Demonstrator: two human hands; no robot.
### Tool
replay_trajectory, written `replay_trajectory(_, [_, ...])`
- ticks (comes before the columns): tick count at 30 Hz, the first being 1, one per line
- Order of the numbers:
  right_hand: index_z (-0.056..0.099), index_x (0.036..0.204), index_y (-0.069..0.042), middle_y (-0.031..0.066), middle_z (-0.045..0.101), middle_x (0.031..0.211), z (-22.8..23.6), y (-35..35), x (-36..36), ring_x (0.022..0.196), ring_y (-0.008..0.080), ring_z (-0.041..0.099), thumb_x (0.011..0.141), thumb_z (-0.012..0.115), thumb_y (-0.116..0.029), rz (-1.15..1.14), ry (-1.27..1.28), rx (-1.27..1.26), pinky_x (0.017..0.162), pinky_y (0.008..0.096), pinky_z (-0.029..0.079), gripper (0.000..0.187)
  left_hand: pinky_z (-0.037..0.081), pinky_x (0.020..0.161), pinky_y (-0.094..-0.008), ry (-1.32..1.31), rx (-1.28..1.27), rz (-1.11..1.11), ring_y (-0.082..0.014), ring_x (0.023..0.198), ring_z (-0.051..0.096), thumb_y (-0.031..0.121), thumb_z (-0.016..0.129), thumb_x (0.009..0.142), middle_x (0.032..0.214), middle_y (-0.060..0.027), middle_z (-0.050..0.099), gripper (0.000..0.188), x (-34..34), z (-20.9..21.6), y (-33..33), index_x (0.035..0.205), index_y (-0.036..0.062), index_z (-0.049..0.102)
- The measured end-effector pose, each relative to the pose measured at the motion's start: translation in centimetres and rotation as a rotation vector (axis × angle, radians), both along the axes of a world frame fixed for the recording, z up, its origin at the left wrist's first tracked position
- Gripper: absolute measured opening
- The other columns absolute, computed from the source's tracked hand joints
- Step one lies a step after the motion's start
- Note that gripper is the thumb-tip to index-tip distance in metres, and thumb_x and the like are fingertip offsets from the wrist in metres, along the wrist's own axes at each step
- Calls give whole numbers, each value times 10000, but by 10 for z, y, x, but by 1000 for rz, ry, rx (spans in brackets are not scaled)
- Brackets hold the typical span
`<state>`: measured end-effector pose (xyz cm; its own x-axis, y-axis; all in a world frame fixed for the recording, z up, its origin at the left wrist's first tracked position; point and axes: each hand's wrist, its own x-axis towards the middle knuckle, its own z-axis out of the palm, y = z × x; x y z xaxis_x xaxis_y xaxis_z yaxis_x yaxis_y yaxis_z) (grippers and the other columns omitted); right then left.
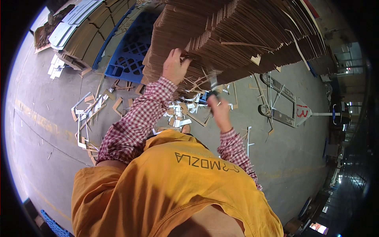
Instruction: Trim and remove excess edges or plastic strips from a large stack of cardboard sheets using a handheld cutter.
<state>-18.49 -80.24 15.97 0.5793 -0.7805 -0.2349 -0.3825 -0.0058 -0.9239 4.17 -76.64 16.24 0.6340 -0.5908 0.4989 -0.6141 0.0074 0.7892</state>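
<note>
A tall stack of flat brown cardboard sheets (237,31) fills the upper middle of the view. My left hand (175,65) is raised against the lower front edge of the stack, fingers curled onto the sheets' edges. My right hand (218,108) is lower and to the right, closed around a small dark tool (213,94) with a pale blade-like tip pointing up toward the stack. Both forearms wear red-and-white checked sleeves, over a yellow-orange vest.
Cardboard strips and white offcuts (94,110) litter the grey concrete floor. A blue plastic pallet (130,51) lies under the stack at left, beside another cardboard pile (90,31). A pallet jack (282,104) stands on the right. Dim shelving sits at far right.
</note>
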Motion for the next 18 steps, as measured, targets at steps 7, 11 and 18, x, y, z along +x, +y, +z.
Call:
replay_trajectory(7, [649,865,-4,-15,574,708,6,13,-63,659,54,480,852,544,-339,25,70,96,593,203,371,352,457,668,-344,46,-42,-117,-275,754,562,142,600,778,868,-147,523,251,-6,10,7,957,-9,509])
replay_trajectory(11, [650,881,-11,-32,550,670,52,-27,-16,616,32,452,861,531,-320,-136,-174,-117,555,191,352,332,460,651,-328,48,-80,-74,-262,734,565,130,585,793,868,-147,536,212,-3,4,0,938,-11,524])
replay_trajectory(18, [643,890,-22,-34,508,603,5,24,-53,542,46,433,842,547,-366,171,121,146,479,216,350,360,463,612,-281,86,-66,-65,-210,701,575,110,576,814,828,-124,568,158,14,-3,24,919,-4,545])
